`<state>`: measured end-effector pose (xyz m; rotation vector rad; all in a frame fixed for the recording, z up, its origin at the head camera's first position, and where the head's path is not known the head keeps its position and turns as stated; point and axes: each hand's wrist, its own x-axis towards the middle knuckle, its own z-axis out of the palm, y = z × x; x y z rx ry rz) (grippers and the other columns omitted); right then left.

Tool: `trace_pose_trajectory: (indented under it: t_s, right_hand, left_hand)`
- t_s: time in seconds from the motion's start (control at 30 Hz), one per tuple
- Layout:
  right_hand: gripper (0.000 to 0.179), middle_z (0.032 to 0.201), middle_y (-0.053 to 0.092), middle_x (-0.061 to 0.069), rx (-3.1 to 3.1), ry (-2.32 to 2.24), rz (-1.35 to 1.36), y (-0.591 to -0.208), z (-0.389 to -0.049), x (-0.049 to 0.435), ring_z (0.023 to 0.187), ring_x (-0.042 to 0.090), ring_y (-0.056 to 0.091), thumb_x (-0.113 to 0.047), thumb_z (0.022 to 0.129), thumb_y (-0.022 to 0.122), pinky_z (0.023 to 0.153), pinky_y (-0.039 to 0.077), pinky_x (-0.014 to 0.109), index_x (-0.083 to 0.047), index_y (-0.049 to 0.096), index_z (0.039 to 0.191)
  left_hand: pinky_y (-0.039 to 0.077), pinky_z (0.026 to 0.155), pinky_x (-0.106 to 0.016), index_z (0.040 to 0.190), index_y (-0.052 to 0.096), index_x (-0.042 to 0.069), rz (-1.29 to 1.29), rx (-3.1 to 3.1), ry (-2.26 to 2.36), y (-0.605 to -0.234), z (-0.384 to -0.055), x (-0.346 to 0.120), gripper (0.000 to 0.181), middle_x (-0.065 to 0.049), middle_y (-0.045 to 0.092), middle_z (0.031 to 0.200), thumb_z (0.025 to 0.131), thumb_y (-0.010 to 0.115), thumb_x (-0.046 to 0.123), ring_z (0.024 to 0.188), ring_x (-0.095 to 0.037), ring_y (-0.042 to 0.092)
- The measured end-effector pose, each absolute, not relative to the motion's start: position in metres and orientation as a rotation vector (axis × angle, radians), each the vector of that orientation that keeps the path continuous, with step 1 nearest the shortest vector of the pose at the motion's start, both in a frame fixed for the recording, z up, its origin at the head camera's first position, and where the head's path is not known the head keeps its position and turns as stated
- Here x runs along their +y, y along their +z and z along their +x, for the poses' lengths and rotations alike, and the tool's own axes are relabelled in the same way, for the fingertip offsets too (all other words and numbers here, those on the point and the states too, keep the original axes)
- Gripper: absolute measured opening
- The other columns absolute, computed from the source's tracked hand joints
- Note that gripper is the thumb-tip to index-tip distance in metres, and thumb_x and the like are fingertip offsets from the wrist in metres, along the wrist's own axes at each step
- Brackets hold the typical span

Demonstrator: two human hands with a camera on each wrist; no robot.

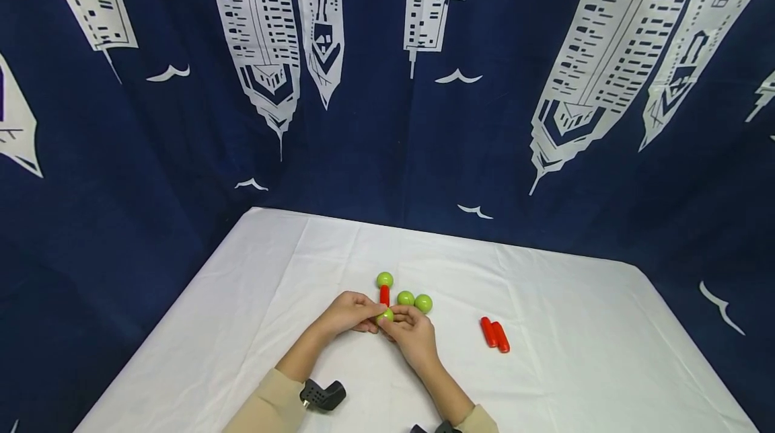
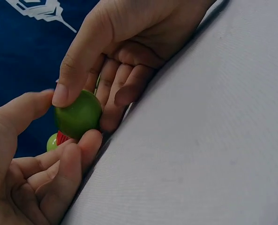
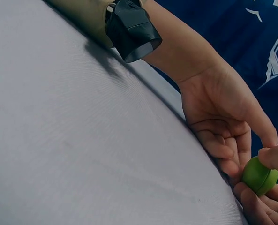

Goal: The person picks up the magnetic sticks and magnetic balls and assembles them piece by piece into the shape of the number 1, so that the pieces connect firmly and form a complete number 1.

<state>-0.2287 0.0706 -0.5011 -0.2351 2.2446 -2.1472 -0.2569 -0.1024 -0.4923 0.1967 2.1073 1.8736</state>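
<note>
Both hands are together on one glossy green ball (image 1: 385, 315) near the table's middle. My left hand (image 1: 347, 315) pinches it from the left, and my right hand (image 1: 416, 337) pinches it from the right, with a thumb on its near side. A seam runs round this ball (image 3: 259, 176) in the right wrist view. Beyond it, a red rod (image 1: 384, 295) points away from me, with another green ball (image 1: 384, 279) at its far end. Fingers hide the rod's near end, so whether it joins the held ball I cannot tell.
Two more green balls (image 1: 406, 298) lie side by side just right of the rod. Farther right, two red rods (image 1: 488, 332) rest against each other. A white cloth (image 1: 290, 265) covers the table, and a dark blue printed curtain (image 1: 375, 150) hangs behind it.
</note>
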Motion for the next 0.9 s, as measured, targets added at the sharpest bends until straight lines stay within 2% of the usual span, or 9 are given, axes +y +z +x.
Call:
trace_pose_trajectory:
  t_s: [0.4,0.7,0.9]
  right_hand:
    - [0.037,0.100,0.069,0.019,2.276,-2.104,-0.264,-0.4989,-0.2283,0.0719,0.075,0.009,0.066,-0.009,0.088,0.072,0.065,0.055,0.021,0.013,0.059,0.115]
    - [0.039,0.104,0.068,0.021,2.229,-2.079,-0.249,-0.4977,-0.2295,0.0740,0.087,0.025,0.069,-0.008,0.089,0.070,0.067,0.056,0.025,0.014,0.057,0.120]
    - [0.042,0.102,0.069,0.018,2.209,-2.065,-0.248,-0.4914,-0.2266,0.0740,0.087,0.024,0.069,-0.009,0.090,0.069,0.069,0.056,0.024,0.015,0.056,0.121]
  left_hand:
    - [0.052,0.056,-0.016,0.087,0.070,-0.003,0.178,2.093,1.838,-0.4888,-0.2553,-0.1006,0.031,-0.004,0.069,0.070,0.090,0.071,0.028,0.059,-0.008,0.064]
    - [0.052,0.056,-0.017,0.093,0.068,-0.004,0.143,2.111,1.879,-0.4909,-0.2562,-0.1009,0.030,-0.004,0.068,0.070,0.089,0.071,0.025,0.058,-0.008,0.063]
    - [0.052,0.056,-0.017,0.094,0.067,-0.004,0.149,2.110,1.887,-0.4906,-0.2564,-0.1030,0.031,-0.004,0.068,0.071,0.089,0.072,0.026,0.059,-0.008,0.064]
